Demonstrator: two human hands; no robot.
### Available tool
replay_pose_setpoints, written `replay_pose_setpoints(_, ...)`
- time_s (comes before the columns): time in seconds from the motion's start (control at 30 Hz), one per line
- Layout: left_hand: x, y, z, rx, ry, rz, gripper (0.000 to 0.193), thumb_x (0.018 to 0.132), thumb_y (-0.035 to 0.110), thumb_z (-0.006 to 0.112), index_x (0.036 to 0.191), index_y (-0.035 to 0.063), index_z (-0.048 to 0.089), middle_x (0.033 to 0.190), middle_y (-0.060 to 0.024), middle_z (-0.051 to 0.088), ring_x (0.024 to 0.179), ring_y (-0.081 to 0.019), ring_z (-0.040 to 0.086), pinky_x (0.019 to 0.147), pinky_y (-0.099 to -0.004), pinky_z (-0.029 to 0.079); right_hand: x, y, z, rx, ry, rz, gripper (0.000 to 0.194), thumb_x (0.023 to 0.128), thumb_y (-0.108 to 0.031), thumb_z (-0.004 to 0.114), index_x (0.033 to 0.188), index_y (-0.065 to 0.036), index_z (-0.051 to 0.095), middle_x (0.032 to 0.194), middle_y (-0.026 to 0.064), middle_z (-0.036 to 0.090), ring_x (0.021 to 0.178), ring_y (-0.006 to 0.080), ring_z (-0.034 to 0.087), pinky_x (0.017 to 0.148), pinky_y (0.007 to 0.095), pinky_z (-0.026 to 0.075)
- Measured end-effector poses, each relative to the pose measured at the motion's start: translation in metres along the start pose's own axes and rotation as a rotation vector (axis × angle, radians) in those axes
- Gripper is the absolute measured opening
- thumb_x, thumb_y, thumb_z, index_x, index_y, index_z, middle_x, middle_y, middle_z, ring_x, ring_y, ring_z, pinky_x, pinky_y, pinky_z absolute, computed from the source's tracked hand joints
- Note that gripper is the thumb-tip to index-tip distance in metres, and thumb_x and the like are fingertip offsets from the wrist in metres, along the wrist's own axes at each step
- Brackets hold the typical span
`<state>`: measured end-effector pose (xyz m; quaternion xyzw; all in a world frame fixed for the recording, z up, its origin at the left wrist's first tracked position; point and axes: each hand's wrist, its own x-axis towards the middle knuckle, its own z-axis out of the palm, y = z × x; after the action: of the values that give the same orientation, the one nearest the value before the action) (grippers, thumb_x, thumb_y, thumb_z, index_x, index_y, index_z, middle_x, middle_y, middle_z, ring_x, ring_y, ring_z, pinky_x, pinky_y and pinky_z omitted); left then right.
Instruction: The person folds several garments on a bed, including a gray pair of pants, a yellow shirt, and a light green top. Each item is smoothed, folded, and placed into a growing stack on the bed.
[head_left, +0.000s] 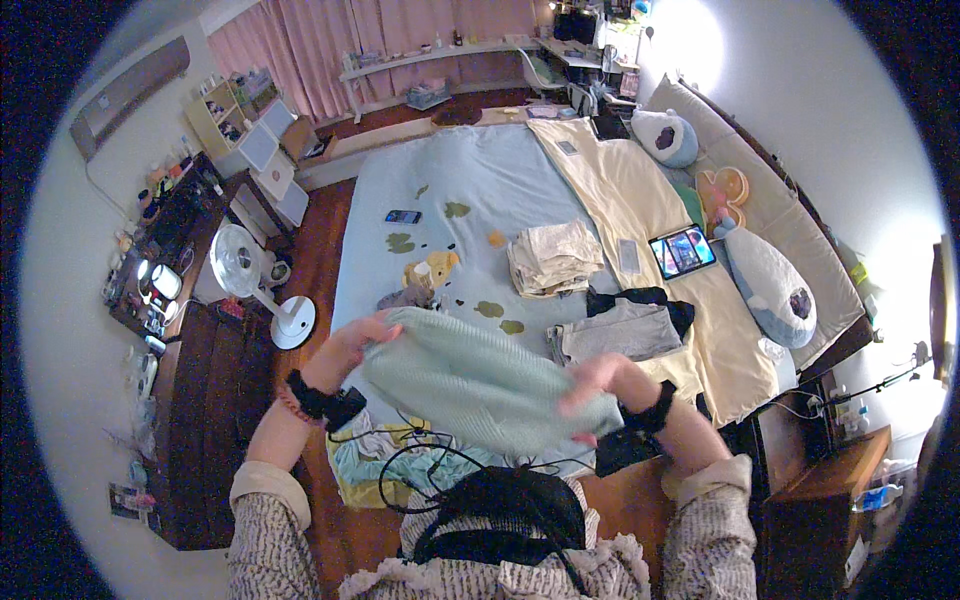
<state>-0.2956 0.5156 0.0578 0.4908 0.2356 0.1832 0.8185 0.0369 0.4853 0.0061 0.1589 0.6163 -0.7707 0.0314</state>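
Note:
A pale green ribbed knit garment (480, 379) is stretched between my hands above the near part of the bed. My left hand (367, 337) grips its upper left end. At its right side, my right hand (596, 382) holds the fabric, blurred. Beyond it on the light blue sheet (495, 165) lies a stack of folded cream cloth (555, 257). A folded grey garment (619, 330) rests partly on black cloth (679, 307). Below the garment, crumpled yellow and mint cloth (367, 469) lies at the bed's near edge.
A smartphone (403, 217) and a tablet with its screen lit (682, 251) lie on the bed. Plush cushions (769, 285) line the right side. A white fan (292, 322) stands on the floor at left, near a dark desk. Black cables (382, 480) loop close before me.

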Motion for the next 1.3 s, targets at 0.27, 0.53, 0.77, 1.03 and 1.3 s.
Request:
replay_pose_setpoints(0.27, 0.005, 0.019, 0.054, 1.801, -0.340, -0.672, 0.027, 0.068, 0.025, 0.066, 0.073, -0.0021, 0.062, 0.072, -0.0128, 0.063, 0.071, -0.0273, 0.062, 0.063, -0.0365, 0.048, 0.005, -0.025, 0.012, -1.601, 0.377, 0.861, 0.022, 0.072, -0.023, 0.059, 0.082, -0.004, 0.064, 0.085, 0.0084, 0.063, 0.085, 0.0238, 0.058, 0.073, 0.0341, 0.044)
replay_pose_setpoints(0.53, 0.017, -0.014, 0.000, 2.287, 0.019, -0.191, 0.013, 0.061, 0.008, 0.061, 0.073, 0.0093, 0.065, 0.072, -0.0066, 0.062, 0.073, -0.0227, 0.062, 0.061, -0.0321, 0.048, -0.012, -0.008, -0.019, -1.854, 0.997, 0.421, 0.040, 0.079, -0.017, 0.045, 0.117, -0.006, 0.048, 0.121, 0.0108, 0.048, 0.113, 0.0250, 0.044, 0.098, 0.0371, 0.029)
replay_pose_setpoints(0.77, 0.013, -0.003, -0.025, 2.175, 0.023, -0.055, 0.018, 0.059, 0.003, 0.057, 0.077, 0.0059, 0.058, 0.076, -0.0085, 0.058, 0.081, -0.0258, 0.057, 0.074, -0.0340, 0.044, -0.022, -0.013, -0.045, -1.651, 0.975, 0.564, 0.021, 0.070, -0.010, 0.053, 0.089, -0.008, 0.062, 0.096, 0.0078, 0.059, 0.096, 0.0215, 0.054, 0.081, 0.0336, 0.042)
replay_pose_setpoints(1.03, 0.002, 0.038, -0.028, 2.439, 0.337, 0.540, 0.015, 0.064, 0.008, 0.058, 0.078, 0.0068, 0.056, 0.086, -0.0087, 0.057, 0.085, -0.0245, 0.055, 0.080, -0.0334, 0.042, -0.056, -0.025, -0.057, -1.914, 0.796, 0.346, 0.010, 0.067, -0.007, 0.057, 0.076, -0.006, 0.059, 0.070, 0.0073, 0.060, 0.066, 0.0248, 0.061, 0.058, 0.0365, 0.048)
replay_pose_setpoints(1.3, -0.007, 0.078, -0.003, 1.684, 0.882, 0.970, 0.019, 0.066, -0.005, 0.060, 0.082, 0.0029, 0.057, 0.090, -0.0109, 0.058, 0.086, -0.0255, 0.057, 0.075, -0.0328, 0.045, -0.059, -0.063, -0.041, -1.600, 0.821, -0.085, 0.020, 0.063, 0.000, 0.057, 0.081, -0.004, 0.049, 0.080, 0.0118, 0.056, 0.078, 0.0307, 0.057, 0.069, 0.0352, 0.046)
